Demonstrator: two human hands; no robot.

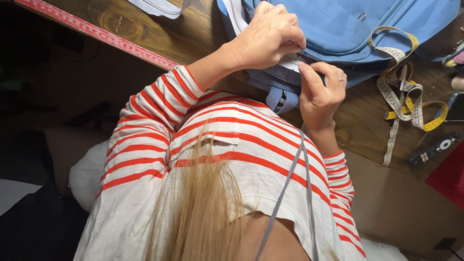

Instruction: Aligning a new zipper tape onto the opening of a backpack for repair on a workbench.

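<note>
Blue bag [348,29] flat on wooden table [193,34], near edge; left hand [266,36] and right hand [321,89] both pinched narrow on its layered front seam, close together. Best done, probably, keeping pinches close, fabric taut, layers aligned. Bag contents hidden; measuring tape [406,96] just beside.

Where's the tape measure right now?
Head view, right side: the tape measure lies coiled on the wooden table, draped off the blue bag, just beyond the right hand.
</note>
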